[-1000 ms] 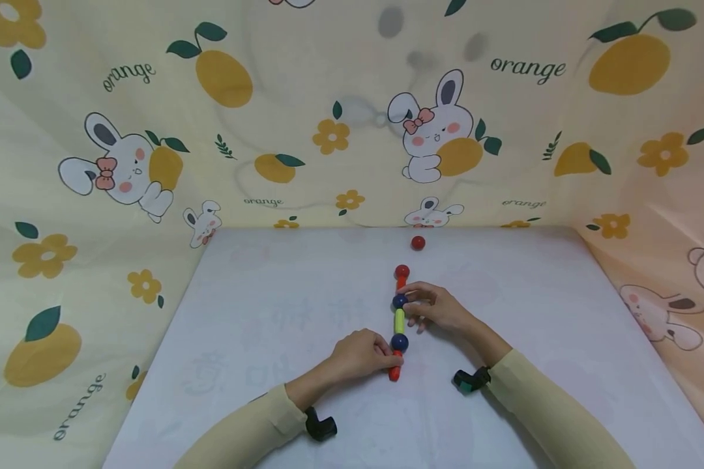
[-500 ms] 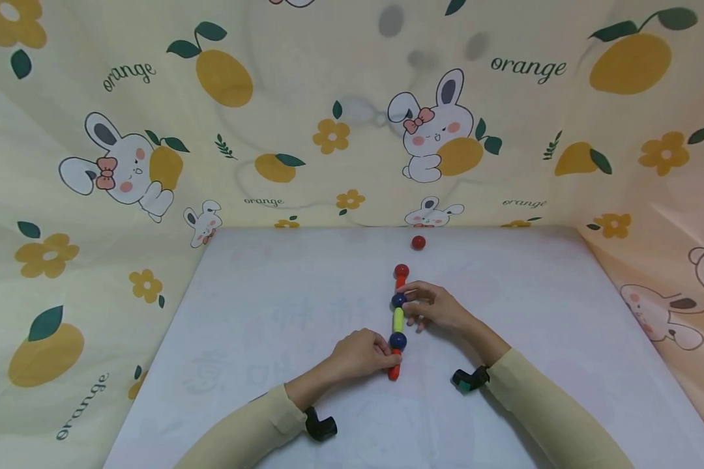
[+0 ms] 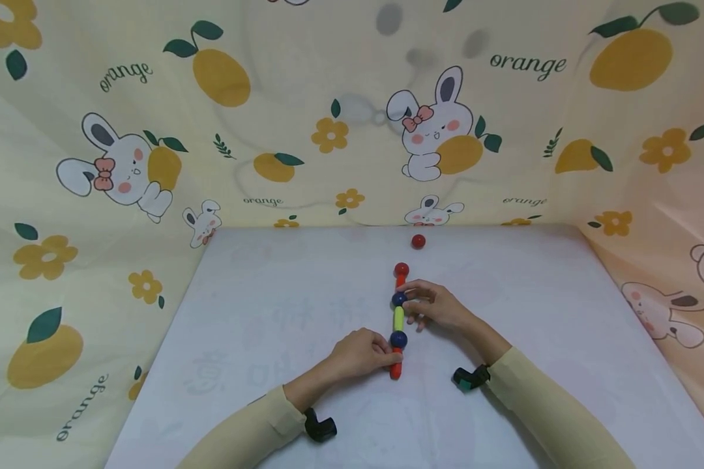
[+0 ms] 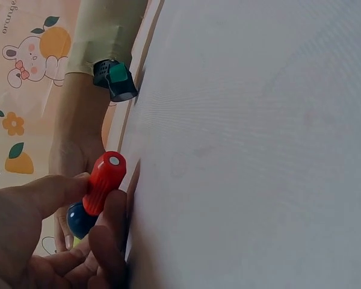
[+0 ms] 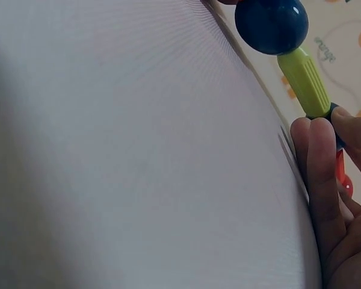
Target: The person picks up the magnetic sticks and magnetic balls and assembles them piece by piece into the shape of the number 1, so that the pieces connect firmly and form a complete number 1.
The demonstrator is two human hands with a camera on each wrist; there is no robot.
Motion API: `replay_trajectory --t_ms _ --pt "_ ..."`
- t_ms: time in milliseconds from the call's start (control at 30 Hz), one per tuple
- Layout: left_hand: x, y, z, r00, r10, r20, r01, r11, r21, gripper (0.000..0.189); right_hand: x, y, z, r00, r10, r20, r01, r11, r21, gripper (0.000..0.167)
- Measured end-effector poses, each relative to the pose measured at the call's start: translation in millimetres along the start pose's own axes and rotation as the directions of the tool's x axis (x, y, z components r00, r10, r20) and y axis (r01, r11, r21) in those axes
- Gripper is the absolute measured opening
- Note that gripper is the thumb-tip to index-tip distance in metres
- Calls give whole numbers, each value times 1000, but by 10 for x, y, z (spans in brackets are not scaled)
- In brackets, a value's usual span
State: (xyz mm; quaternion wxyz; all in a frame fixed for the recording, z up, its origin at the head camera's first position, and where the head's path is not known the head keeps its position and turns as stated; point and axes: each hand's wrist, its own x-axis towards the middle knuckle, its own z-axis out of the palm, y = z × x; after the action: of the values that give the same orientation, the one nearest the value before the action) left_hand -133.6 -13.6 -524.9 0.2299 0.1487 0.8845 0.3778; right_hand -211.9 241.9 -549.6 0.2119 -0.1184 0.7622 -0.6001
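Note:
A chain of magnetic building rods and balls runs away from me across the table. My left hand point(image 3: 358, 355) pinches its near red magnetic rod point(image 4: 102, 186) between thumb and fingers; a pale disc shows on the rod's free end in the left wrist view. Joined to that rod is a blue ball point(image 3: 398, 339), followed by a yellow-green rod point(image 5: 305, 82). With thumb and fingertips, my right hand point(image 3: 440, 306) pinches the farther blue ball point(image 3: 399, 299), partly hidden by the fingers. Beyond it come another red rod point(image 3: 401, 281) and a red ball point(image 3: 401, 269) at the far end.
A loose red ball point(image 3: 418, 241) lies near the back edge of the white table point(image 3: 258, 280), apart from the chain. Behind and beside the table hangs a patterned cloth point(image 3: 328, 78). Black wrist cameras point(image 3: 320, 426) sit at both cuffs.
The near red rod has swung very slightly right, more in line with the chain. Both hands keep their holds in nearly the same places.

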Motion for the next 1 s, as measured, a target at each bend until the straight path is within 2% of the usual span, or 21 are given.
replay_trajectory --t_ms 267,533,1000 --pt "7 -24 -31 1000 -9 21 10 999 -43 30 29 -41 11 1000 1 14 -1 1000 -12 46" --pt "22 -44 -36 1000 -3 10 4 998 -63 30 84 -71 20 1000 -12 23 12 999 -32 45" --pt "45 -40 -57 999 -19 35 23 993 -115 27 109 -100 16 1000 -19 -4 18 994 -107 42"
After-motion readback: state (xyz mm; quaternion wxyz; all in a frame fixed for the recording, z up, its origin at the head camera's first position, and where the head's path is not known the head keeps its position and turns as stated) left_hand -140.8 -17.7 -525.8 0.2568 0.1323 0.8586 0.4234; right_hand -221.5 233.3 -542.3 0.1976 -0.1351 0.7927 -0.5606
